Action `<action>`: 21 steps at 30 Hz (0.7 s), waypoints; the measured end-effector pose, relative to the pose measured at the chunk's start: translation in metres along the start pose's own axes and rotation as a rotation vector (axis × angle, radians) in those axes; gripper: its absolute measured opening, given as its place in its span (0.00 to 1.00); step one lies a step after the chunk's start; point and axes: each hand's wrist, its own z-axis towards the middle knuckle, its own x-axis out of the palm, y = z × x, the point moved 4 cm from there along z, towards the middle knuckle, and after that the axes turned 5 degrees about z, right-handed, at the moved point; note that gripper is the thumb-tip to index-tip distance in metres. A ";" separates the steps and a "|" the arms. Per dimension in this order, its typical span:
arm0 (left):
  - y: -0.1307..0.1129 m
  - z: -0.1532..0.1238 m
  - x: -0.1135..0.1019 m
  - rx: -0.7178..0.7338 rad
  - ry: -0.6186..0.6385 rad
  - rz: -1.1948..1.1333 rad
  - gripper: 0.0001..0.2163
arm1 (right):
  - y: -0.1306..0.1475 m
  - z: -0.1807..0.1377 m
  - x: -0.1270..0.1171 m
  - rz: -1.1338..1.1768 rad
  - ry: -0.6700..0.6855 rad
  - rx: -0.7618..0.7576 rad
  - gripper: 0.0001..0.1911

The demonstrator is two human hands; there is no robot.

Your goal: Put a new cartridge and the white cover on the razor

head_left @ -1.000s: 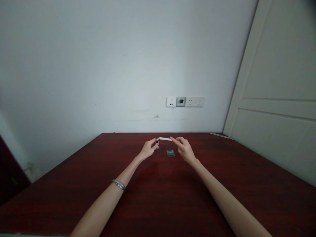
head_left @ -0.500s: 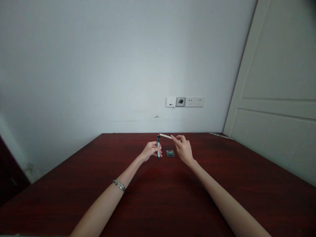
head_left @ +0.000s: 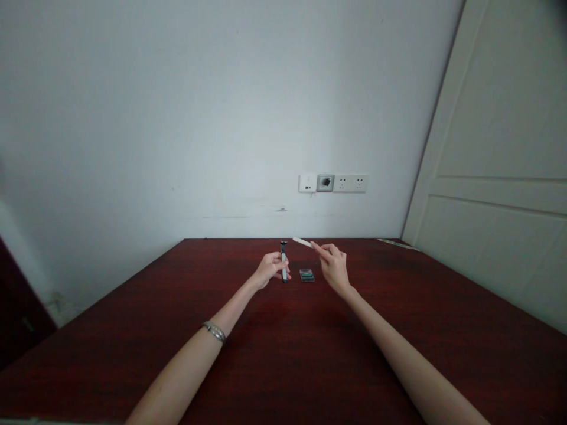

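My left hand (head_left: 270,270) is closed round the pale handle of a razor (head_left: 284,267), which stands upright with its dark head at the top. To the right, my right hand (head_left: 333,267) pinches one end of a thin white stick (head_left: 302,242). The stick's free end points left toward the razor head, with a gap between them. Between my hands, a small clear case (head_left: 306,275) with something greenish in it lies on the table. What the case holds is too small to make out.
The dark red wooden table (head_left: 283,366) reaches back to a pale wall (head_left: 248,118) with a row of sockets (head_left: 333,183). A white panelled door (head_left: 496,224) stands at the right. A thin strip (head_left: 397,244) lies at the table's far right edge.
My right hand has drawn the white stick a little to the right, away from the razor head. My left hand holds the razor in nearly the same place.
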 end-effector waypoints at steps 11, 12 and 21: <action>-0.003 -0.002 0.000 0.018 0.029 0.009 0.11 | -0.006 -0.004 -0.002 -0.024 -0.011 -0.001 0.20; -0.003 -0.003 0.000 0.013 0.027 0.011 0.11 | -0.003 -0.003 -0.001 -0.012 -0.012 -0.010 0.20; -0.005 -0.004 0.005 0.034 0.062 0.020 0.11 | 0.001 -0.003 0.003 -0.001 -0.001 -0.032 0.21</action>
